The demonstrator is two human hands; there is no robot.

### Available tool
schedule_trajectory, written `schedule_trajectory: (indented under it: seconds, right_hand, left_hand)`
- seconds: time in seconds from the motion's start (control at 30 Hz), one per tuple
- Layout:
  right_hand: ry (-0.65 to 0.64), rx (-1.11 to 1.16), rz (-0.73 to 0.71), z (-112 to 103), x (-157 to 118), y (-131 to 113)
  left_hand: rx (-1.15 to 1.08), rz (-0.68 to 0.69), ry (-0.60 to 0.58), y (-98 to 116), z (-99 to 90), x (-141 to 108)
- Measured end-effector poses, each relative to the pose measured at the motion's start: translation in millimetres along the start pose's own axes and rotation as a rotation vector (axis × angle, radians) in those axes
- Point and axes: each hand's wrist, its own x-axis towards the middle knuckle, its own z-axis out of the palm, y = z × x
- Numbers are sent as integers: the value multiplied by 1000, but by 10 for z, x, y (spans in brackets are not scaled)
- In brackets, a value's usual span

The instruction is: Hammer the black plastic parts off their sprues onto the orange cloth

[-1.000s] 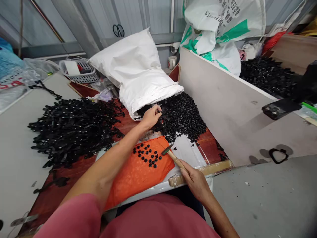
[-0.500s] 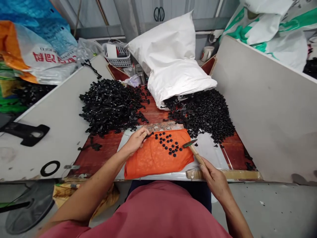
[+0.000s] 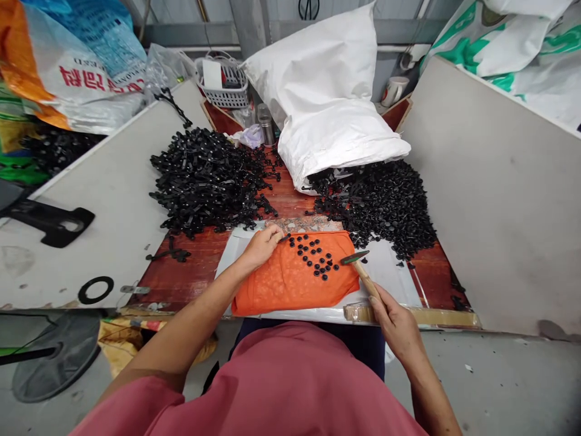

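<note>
My left hand [image 3: 264, 245] is closed on a small black part [image 3: 285, 237] at the upper edge of an orange cloth [image 3: 272, 287]. My right hand [image 3: 397, 318] grips the wooden handle of a small hammer [image 3: 367, 278]; its dark green head hovers over or rests at the cloth's right edge, I cannot tell which. Several round black pieces [image 3: 316, 249] lie scattered on the cloth between my hands. Behind the cloth, a stone slab [image 3: 313, 224] shows along its upper edge.
Piles of black parts stand at the left [image 3: 204, 181] and right [image 3: 394, 206]. A white sack [image 3: 331, 109] lies open above the right pile. Grey boards [image 3: 494, 200] flank both sides. A basket [image 3: 227, 95], a metal flask [image 3: 265, 124] and a mug [image 3: 394, 91] sit behind.
The view has shifted, so the table appears slightly higher and further right. My left hand has moved a little along the cloth's upper edge, still holding the black part; the hammer stays in my right hand.
</note>
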Motion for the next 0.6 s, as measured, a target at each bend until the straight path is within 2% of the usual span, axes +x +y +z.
schedule_trajectory:
  seconds: [0.3,0.6]
  right_hand:
    - [6,-7,-4,7,-1,3]
    - [4,-16,-16,-7,-9,2]
  left_hand:
    - [88,-5,-18,-65,40,95]
    - [50,-29,-20,-44,58,82]
